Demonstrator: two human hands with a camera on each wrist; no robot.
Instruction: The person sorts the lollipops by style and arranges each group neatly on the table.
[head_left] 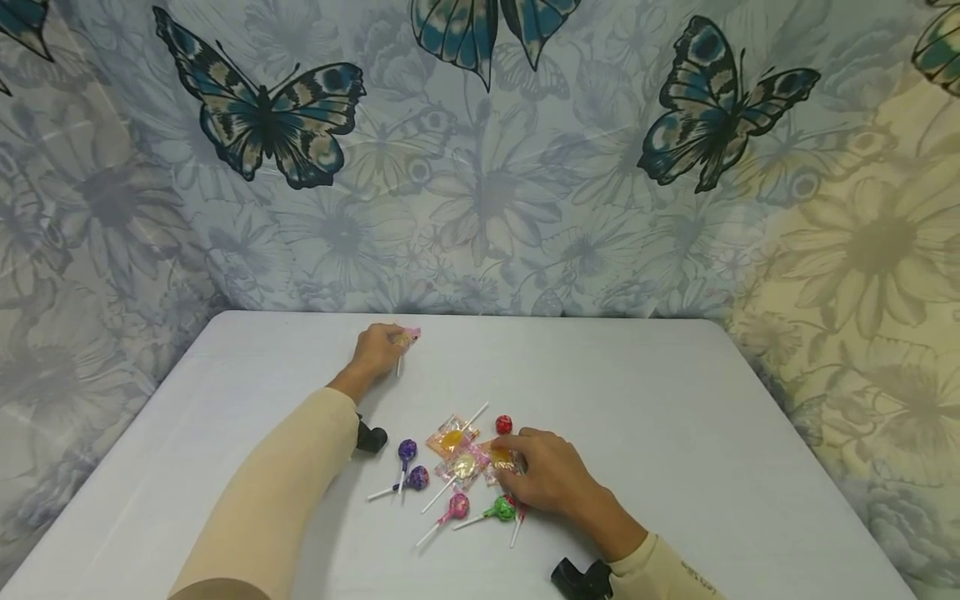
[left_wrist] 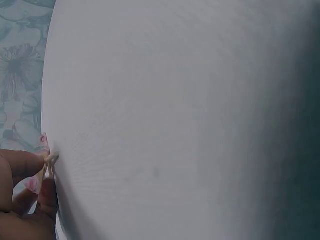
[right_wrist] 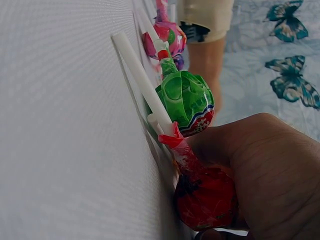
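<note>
At the back left of the table, my left hand (head_left: pixel 377 350) pinches a lollipop in a clear and pink wrapper (head_left: pixel 409 335), its white stick pointing down. The left wrist view shows thumb and fingers round that wrapper (left_wrist: pixel 33 185). My right hand (head_left: pixel 553 473) grips an orange lollipop in a clear wrapper (head_left: pixel 504 460) between thumb and fingers, at the right side of a group of lollipops. Close by that hand lie a red lollipop (right_wrist: pixel 206 197) and a green lollipop (right_wrist: pixel 185 100). Palm and fingers partly hide the orange one.
Two purple lollipops (head_left: pixel 407 451), a pink lollipop (head_left: pixel 458 505), another orange clear-wrapped lollipop (head_left: pixel 452 440), a pale one in pink wrap (head_left: pixel 465 467) and a further red lollipop (head_left: pixel 504 425) lie on the white table (head_left: pixel 637 383). A butterfly-patterned cloth (head_left: pixel 480 208) hangs behind.
</note>
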